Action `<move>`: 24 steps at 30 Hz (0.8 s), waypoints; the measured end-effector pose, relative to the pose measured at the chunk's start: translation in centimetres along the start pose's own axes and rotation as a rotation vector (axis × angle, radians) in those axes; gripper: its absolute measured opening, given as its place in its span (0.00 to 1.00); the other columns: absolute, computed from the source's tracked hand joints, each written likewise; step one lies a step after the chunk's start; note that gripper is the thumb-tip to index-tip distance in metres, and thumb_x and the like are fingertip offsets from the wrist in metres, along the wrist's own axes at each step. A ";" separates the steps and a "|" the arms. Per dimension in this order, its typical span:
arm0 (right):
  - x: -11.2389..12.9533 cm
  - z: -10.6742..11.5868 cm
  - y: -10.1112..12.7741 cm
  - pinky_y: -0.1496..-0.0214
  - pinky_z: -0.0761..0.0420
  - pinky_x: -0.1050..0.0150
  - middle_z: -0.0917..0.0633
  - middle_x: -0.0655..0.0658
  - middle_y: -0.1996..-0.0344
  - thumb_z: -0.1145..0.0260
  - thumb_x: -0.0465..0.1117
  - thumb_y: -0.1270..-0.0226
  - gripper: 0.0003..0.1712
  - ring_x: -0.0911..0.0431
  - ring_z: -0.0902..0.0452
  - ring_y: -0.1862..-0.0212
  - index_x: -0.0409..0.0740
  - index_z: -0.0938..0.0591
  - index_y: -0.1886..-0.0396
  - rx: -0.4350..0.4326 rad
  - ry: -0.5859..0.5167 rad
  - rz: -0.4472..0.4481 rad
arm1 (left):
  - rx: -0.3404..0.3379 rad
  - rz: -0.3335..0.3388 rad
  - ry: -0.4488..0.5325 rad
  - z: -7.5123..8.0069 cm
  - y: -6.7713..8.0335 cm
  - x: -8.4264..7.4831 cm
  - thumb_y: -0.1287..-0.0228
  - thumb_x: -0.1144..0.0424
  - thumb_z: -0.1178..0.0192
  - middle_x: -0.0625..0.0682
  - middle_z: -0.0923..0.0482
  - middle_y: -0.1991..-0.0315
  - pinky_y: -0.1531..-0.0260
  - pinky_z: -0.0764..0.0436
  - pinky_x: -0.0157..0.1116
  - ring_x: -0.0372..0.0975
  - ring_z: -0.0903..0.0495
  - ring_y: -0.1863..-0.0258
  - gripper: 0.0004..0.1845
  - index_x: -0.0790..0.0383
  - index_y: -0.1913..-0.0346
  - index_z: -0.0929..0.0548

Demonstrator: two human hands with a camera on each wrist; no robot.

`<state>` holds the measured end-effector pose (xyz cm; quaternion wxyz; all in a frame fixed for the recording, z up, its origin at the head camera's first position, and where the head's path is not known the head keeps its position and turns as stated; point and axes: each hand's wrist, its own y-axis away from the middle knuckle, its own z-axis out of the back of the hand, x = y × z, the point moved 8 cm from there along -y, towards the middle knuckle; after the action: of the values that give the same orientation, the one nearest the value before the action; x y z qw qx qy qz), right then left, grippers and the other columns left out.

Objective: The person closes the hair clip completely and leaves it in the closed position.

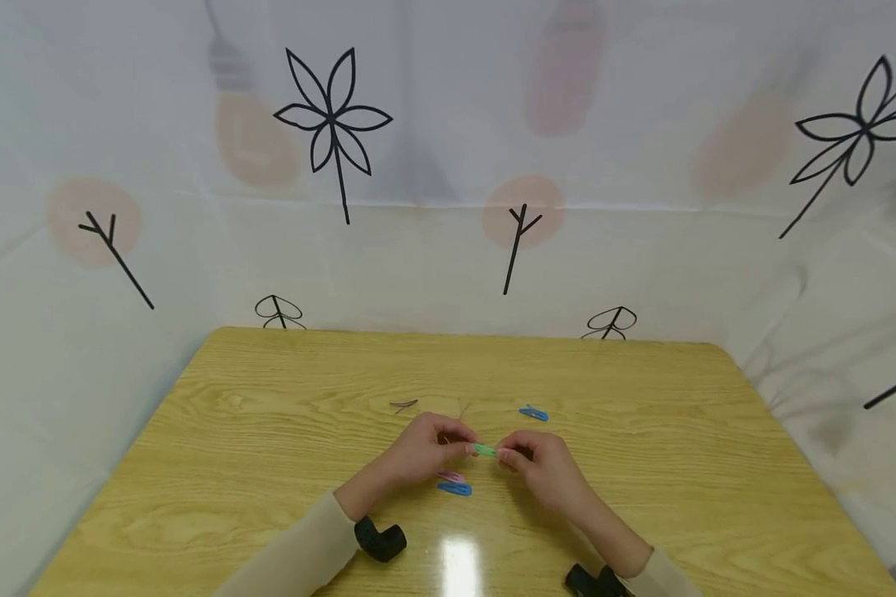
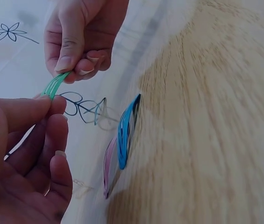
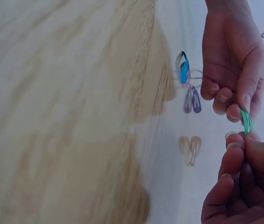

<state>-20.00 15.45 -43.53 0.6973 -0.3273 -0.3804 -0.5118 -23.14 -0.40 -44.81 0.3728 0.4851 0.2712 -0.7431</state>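
Together the left hand and right hand pinch a green hair clip

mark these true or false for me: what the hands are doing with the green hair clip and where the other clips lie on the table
1. Both hands pinch the green hair clip between them. True: the left hand holds one end, the right hand the other.
2. The green clip lies flat on the table. False: it is held above it.
3. A blue clip and a pink clip lie side by side near the left hand. True.
4. Another blue clip lies beyond the right hand. True.
5. The right hand also holds a pink clip. False: its grip is on the green clip alone.
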 end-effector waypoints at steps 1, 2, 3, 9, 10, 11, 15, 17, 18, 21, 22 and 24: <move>-0.1 -0.1 0.0 0.65 0.20 0.66 0.14 0.46 0.70 0.37 0.30 0.29 0.06 0.53 0.19 0.66 0.36 0.15 0.65 0.005 0.006 -0.006 | 0.003 -0.002 -0.002 0.0 0.0 0.0 0.30 0.64 0.37 0.47 0.15 0.65 0.70 0.24 0.33 0.42 0.22 0.69 0.06 0.53 0.57 0.10; -0.2 -0.1 0.0 0.65 0.21 0.66 0.14 0.46 0.70 0.37 0.30 0.29 0.06 0.54 0.20 0.67 0.37 0.14 0.65 0.008 0.013 -0.013 | 0.006 -0.004 -0.002 0.0 0.0 0.1 0.30 0.64 0.37 0.47 0.15 0.65 0.70 0.24 0.33 0.42 0.22 0.69 0.06 0.53 0.57 0.10; -0.2 -0.1 0.0 0.67 0.22 0.67 0.15 0.47 0.71 0.37 0.31 0.29 0.06 0.56 0.21 0.68 0.38 0.14 0.66 0.009 0.022 -0.019 | 0.008 -0.007 -0.004 0.0 0.0 0.1 0.30 0.64 0.37 0.47 0.15 0.65 0.70 0.24 0.33 0.42 0.22 0.69 0.06 0.54 0.57 0.10; -0.4 -0.3 -0.1 0.74 0.29 0.67 0.18 0.49 0.74 0.35 0.34 0.29 0.06 0.60 0.30 0.75 0.41 0.14 0.67 0.016 0.058 -0.036 | 0.020 -0.008 -0.021 0.0 0.1 0.3 0.31 0.62 0.35 0.42 0.16 0.65 0.68 0.23 0.33 0.39 0.20 0.68 0.06 0.52 0.57 0.11; -0.4 -0.3 -0.1 0.75 0.29 0.67 0.18 0.48 0.75 0.35 0.34 0.29 0.06 0.60 0.30 0.75 0.41 0.14 0.67 0.020 0.061 -0.037 | 0.023 -0.007 -0.023 0.1 0.1 0.4 0.32 0.62 0.35 0.41 0.16 0.65 0.68 0.23 0.33 0.39 0.20 0.68 0.05 0.52 0.57 0.11; -0.4 -0.3 -0.1 0.75 0.30 0.67 0.18 0.48 0.75 0.35 0.35 0.29 0.06 0.60 0.30 0.75 0.41 0.14 0.67 0.024 0.062 -0.041 | 0.025 -0.009 -0.028 0.1 0.1 0.4 0.32 0.62 0.35 0.41 0.16 0.65 0.68 0.23 0.33 0.38 0.20 0.68 0.05 0.52 0.57 0.10; -0.5 -0.5 0.0 0.75 0.28 0.67 0.18 0.49 0.74 0.35 0.36 0.29 0.06 0.60 0.29 0.75 0.42 0.14 0.66 0.052 0.065 -0.044 | 0.034 -0.015 -0.043 0.1 0.2 0.6 0.32 0.62 0.35 0.40 0.16 0.65 0.67 0.23 0.33 0.36 0.21 0.69 0.05 0.52 0.58 0.10; -0.6 -0.6 0.0 0.74 0.27 0.66 0.17 0.49 0.73 0.35 0.36 0.28 0.06 0.60 0.28 0.74 0.42 0.14 0.65 0.070 0.065 -0.041 | 0.038 -0.016 -0.050 0.1 0.2 0.7 0.31 0.62 0.35 0.40 0.16 0.65 0.68 0.23 0.33 0.35 0.21 0.69 0.05 0.52 0.59 0.10; -0.6 -0.6 0.0 0.73 0.27 0.66 0.17 0.49 0.73 0.36 0.36 0.28 0.06 0.60 0.28 0.73 0.42 0.14 0.65 0.078 0.065 -0.038 | 0.041 -0.016 -0.051 0.1 0.2 0.8 0.31 0.63 0.35 0.40 0.16 0.65 0.68 0.23 0.33 0.35 0.21 0.69 0.05 0.52 0.59 0.10; -0.7 -0.8 -0.1 0.71 0.26 0.66 0.17 0.49 0.71 0.36 0.35 0.28 0.06 0.59 0.27 0.71 0.42 0.14 0.64 0.098 0.061 -0.033 | 0.045 -0.015 -0.052 0.1 0.2 0.9 0.32 0.63 0.35 0.40 0.15 0.64 0.67 0.23 0.32 0.34 0.21 0.69 0.05 0.52 0.59 0.10; -0.8 -0.9 -0.1 0.70 0.27 0.66 0.17 0.50 0.71 0.36 0.34 0.28 0.05 0.59 0.27 0.70 0.42 0.14 0.64 0.101 0.063 -0.033 | 0.046 -0.017 -0.050 0.1 0.2 0.9 0.32 0.63 0.35 0.40 0.15 0.64 0.67 0.23 0.32 0.34 0.21 0.69 0.05 0.53 0.59 0.10; -0.8 -1.0 -0.1 0.69 0.26 0.66 0.16 0.50 0.70 0.36 0.34 0.29 0.05 0.59 0.26 0.69 0.42 0.14 0.63 0.108 0.070 -0.028 | 0.047 -0.021 -0.043 0.1 0.2 1.0 0.32 0.64 0.35 0.41 0.15 0.64 0.66 0.23 0.33 0.34 0.21 0.68 0.05 0.54 0.59 0.10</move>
<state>-20.06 14.95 -44.66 0.7197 -0.2656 -0.3874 -0.5113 -23.30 -0.84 -45.69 0.3593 0.4748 0.2508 -0.7633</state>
